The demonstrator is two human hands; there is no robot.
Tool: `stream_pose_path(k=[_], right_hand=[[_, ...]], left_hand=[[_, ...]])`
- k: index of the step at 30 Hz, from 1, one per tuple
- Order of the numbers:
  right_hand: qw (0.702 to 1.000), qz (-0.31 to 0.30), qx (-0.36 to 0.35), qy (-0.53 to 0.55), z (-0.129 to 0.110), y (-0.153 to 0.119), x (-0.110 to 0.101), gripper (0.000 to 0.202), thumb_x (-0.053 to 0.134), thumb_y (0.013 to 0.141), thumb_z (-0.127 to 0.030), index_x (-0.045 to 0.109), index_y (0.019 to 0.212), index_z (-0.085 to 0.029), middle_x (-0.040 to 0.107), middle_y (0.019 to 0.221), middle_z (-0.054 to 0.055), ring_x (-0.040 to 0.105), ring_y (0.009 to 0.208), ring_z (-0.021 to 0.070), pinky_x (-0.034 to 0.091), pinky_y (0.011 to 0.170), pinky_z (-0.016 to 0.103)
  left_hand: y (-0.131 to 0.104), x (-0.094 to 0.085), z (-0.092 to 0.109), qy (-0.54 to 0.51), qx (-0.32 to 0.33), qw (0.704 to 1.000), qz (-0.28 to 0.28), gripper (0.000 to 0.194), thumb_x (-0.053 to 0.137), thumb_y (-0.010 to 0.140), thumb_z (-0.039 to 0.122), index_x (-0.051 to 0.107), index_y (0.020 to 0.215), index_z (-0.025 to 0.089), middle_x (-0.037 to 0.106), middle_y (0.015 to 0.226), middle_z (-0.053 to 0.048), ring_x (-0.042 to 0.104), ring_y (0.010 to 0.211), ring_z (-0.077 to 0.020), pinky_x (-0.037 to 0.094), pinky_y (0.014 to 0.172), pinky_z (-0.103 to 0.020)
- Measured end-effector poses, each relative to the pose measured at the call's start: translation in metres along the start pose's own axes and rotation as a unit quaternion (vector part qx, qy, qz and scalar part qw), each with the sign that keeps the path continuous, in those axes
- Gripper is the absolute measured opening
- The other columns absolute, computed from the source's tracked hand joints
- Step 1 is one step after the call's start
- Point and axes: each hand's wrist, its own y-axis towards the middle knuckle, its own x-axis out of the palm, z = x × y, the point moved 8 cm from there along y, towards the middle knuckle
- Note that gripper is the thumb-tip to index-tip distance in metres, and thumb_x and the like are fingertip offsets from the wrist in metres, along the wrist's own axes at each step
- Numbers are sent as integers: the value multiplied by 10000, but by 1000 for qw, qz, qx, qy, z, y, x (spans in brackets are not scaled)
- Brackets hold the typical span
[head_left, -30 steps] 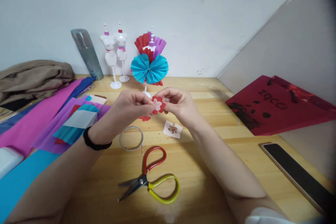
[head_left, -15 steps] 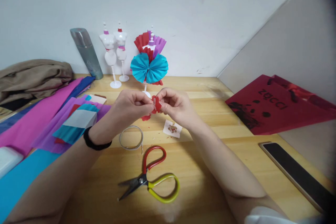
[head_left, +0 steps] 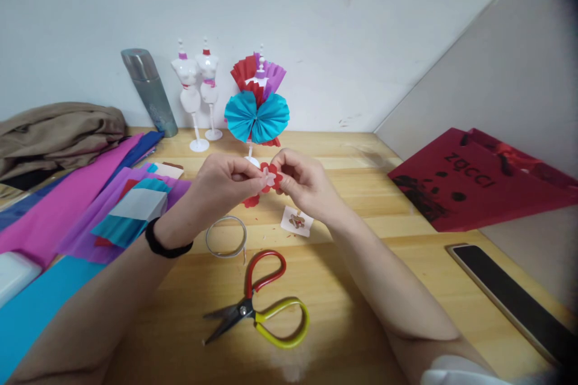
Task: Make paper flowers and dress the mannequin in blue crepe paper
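Note:
Between my two hands, above the table, is a small red paper flower (head_left: 276, 179) with a smaller pale pink flower shape (head_left: 268, 177) on its face. My right hand (head_left: 303, 183) pinches the red flower's right edge between thumb and fingers. My left hand (head_left: 226, 186) is closed, its thumb and fingertip at the pale pink shape on the left side. Below the left fingertips lies another red paper piece (head_left: 251, 201), partly hidden. A ring of thin tape (head_left: 244, 231) and a small white card with a brown bear print (head_left: 297, 221) lie just below the hands.
Open scissors (head_left: 246, 310) with red and yellow handles lie in front. A mannequin in pleated paper (head_left: 256, 117), two bare mannequins (head_left: 189, 96) and a bottle (head_left: 149, 90) stand behind. Coloured paper (head_left: 72, 204) covers the left; a red bag (head_left: 474, 186) and phone (head_left: 506, 295) are right.
The red flower has turned from nearly edge-on to facing me, so its petals and the pale pink shape now show. Both hands stay in almost the same place.

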Motion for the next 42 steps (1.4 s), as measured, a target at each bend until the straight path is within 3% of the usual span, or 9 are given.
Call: stream_pose_path(k=[10, 18, 42], right_hand=[[991, 24, -34, -126, -13, 0, -1, 152, 477, 850, -113, 427, 751, -216, 525, 714, 16, 481, 673, 159, 368, 623, 308], [986, 34, -36, -159, -16, -1, -2, 165, 460, 870, -128, 398, 753, -226, 528, 712, 23, 490, 683, 172, 367, 623, 317], [988, 41, -21, -147, -10, -2, -6, 120, 480, 843, -121, 448, 781, -220, 541, 726, 23, 502, 668, 166, 380, 610, 312]], left_hand=[[-1, -6, 11, 149, 104, 981, 68, 170, 658, 750, 220, 717, 606, 151, 711, 614, -33, 590, 563, -121, 434, 541, -226], [-1, -6, 19, 178, 150, 969, 80, 142, 676, 731, 161, 718, 596, 166, 732, 631, -25, 635, 601, -139, 461, 581, -233], [-2, -4, 20, 151, 109, 981, 47, 131, 637, 741, 189, 682, 618, 173, 708, 638, -26, 595, 592, -133, 441, 571, -244]])
